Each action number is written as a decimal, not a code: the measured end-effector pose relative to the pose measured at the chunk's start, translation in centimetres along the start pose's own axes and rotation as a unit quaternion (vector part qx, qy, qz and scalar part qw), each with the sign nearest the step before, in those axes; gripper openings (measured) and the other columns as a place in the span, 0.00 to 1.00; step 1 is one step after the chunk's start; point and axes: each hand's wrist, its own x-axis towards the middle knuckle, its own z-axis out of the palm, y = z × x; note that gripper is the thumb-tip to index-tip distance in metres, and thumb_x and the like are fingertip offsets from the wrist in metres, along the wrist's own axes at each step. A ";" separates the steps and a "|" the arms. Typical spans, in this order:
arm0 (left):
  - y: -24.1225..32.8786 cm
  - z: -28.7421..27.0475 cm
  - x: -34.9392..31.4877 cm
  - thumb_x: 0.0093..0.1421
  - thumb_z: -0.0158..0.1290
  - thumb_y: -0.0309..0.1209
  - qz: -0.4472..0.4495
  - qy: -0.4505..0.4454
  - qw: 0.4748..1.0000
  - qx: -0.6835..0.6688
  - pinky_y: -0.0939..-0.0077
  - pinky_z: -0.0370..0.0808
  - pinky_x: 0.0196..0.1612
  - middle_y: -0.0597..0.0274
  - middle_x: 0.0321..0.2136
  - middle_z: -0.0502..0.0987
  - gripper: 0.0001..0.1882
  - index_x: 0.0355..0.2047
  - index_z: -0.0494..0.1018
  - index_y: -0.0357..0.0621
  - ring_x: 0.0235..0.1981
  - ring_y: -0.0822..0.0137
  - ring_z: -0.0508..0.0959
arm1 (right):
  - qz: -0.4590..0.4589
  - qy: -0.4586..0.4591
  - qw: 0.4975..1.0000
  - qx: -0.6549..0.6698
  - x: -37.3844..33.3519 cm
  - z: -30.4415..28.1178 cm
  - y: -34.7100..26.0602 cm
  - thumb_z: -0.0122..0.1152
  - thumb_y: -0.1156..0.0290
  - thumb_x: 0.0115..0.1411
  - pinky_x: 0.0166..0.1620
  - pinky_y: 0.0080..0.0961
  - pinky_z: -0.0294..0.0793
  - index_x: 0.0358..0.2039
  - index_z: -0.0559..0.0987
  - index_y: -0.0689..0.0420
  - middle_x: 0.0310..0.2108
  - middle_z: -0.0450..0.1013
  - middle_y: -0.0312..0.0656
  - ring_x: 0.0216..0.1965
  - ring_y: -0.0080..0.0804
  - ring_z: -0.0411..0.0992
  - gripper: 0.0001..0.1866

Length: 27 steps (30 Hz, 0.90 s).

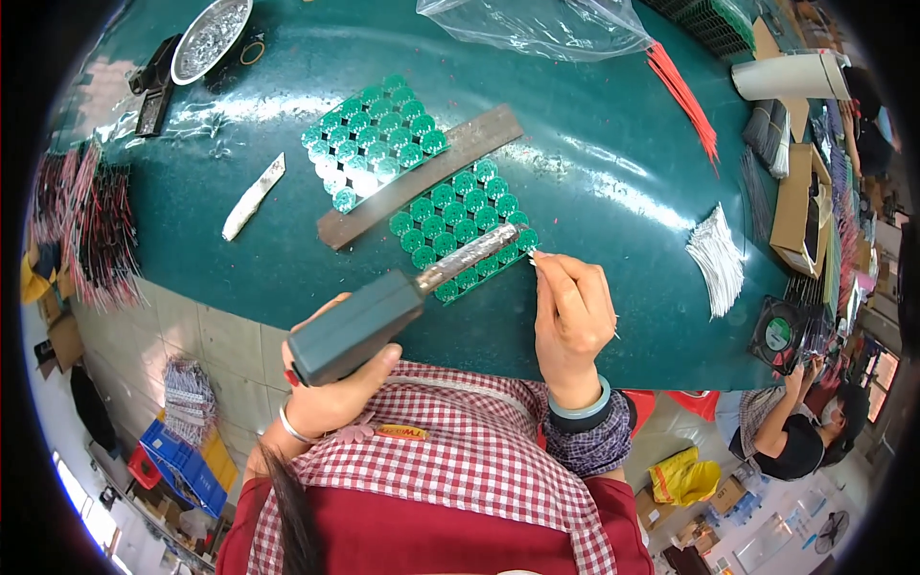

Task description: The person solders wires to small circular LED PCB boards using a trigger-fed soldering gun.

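My left hand (335, 402) is wrapped round the dark handle of a soldering gun (356, 326). Its metal barrel reaches up and right over a panel of round green circuit boards (465, 211), with the tip near the panel's right edge. Beside that tip, my right hand (575, 316) is closed in a pinch on a thin white wire (533, 257), mostly hidden by the fingers. A flat brownish bar (450, 153) lies slantwise along the panel's upper left. Beyond it rests a second green circuit board panel (374, 134).
White wires (715, 259) lie in a bundle at right, red wires (682, 105) by a plastic bag (546, 29). A metal dish (213, 40) and black stand (156, 91) are far left. Red and black wires (96, 220) hang at the left edge. A co-worker (805, 431) sits right.
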 end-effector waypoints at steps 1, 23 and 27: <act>1.2 0.6 0.8 0.49 0.63 0.19 0.030 0.010 0.999 -0.017 0.73 0.76 0.36 0.54 0.35 0.80 0.14 0.38 0.77 0.32 0.34 0.64 0.80 | -0.003 0.001 1.000 -0.003 0.0 0.0 0.0 0.68 0.88 0.46 0.29 0.28 0.72 0.36 0.80 0.62 0.31 0.74 0.42 0.29 0.36 0.73 0.15; 1.6 1.4 1.8 0.46 0.64 0.17 0.122 -0.024 0.991 0.058 0.72 0.75 0.31 0.55 0.28 0.77 0.11 0.30 0.75 0.35 0.28 0.61 0.79 | 0.001 -0.012 1.000 0.016 -0.1 0.0 0.2 0.66 0.89 0.44 0.29 0.29 0.73 0.36 0.79 0.65 0.31 0.74 0.44 0.29 0.38 0.73 0.16; 1.6 1.3 1.8 0.45 0.64 0.17 0.125 -0.031 0.990 0.065 0.72 0.74 0.31 0.55 0.27 0.77 0.11 0.29 0.75 0.35 0.27 0.61 0.79 | 0.000 -0.012 1.000 0.013 -0.1 0.0 0.2 0.66 0.89 0.45 0.29 0.29 0.72 0.36 0.79 0.65 0.31 0.73 0.45 0.29 0.38 0.73 0.16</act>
